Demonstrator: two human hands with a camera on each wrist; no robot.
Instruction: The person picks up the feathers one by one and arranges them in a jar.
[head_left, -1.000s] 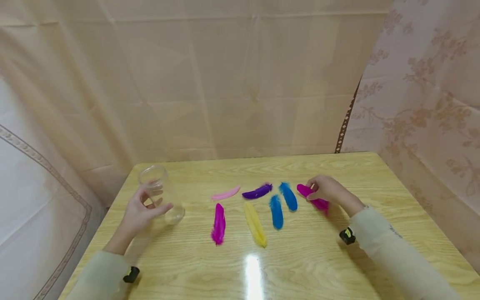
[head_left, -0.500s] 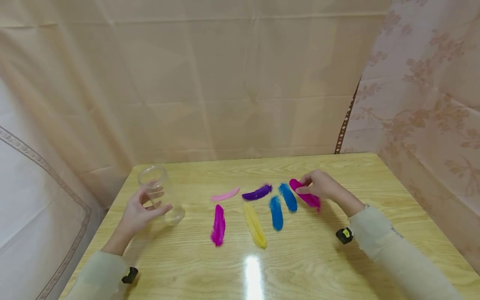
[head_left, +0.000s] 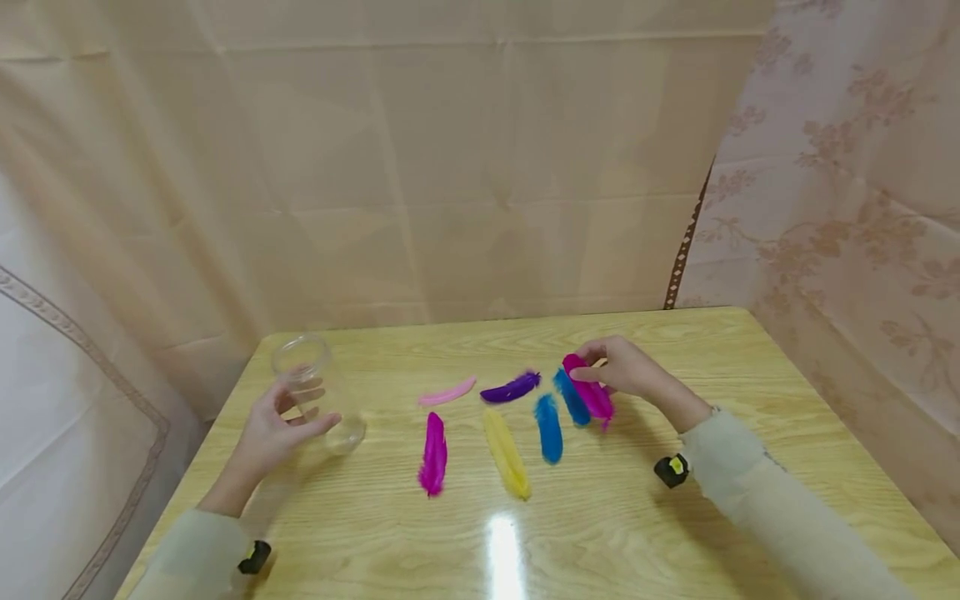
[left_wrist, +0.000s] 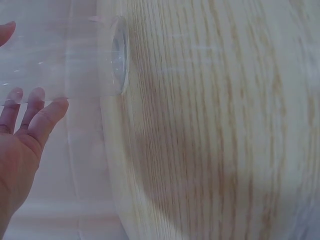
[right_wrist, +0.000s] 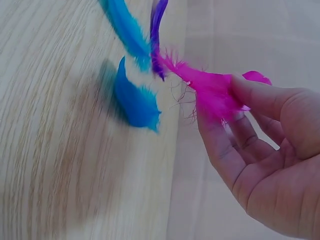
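A clear, see-through jar [head_left: 330,400] stands at the left of the table, and my left hand [head_left: 273,425] grips it round the side. In the left wrist view the thumb and fingers lie on opposite sides of the jar [left_wrist: 65,57]. My right hand [head_left: 628,371] pinches a magenta feather [head_left: 594,396] between thumb and fingers. In the head view this feather overlaps one blue feather [head_left: 564,392]; a second blue feather [head_left: 550,429] lies just left of it. The right wrist view shows the held magenta feather [right_wrist: 212,87] raised above the table.
On the wooden table [head_left: 360,533] lie a purple feather [head_left: 510,388], a pale pink feather [head_left: 447,392], a yellow feather [head_left: 506,454] and another magenta feather [head_left: 432,457], between the two hands. A beige curtain [head_left: 450,167] hangs behind the table's back edge.
My right hand has lifted the magenta feather and carried it left, from the right of the blue feathers to over one of them. The left hand stays on the jar.
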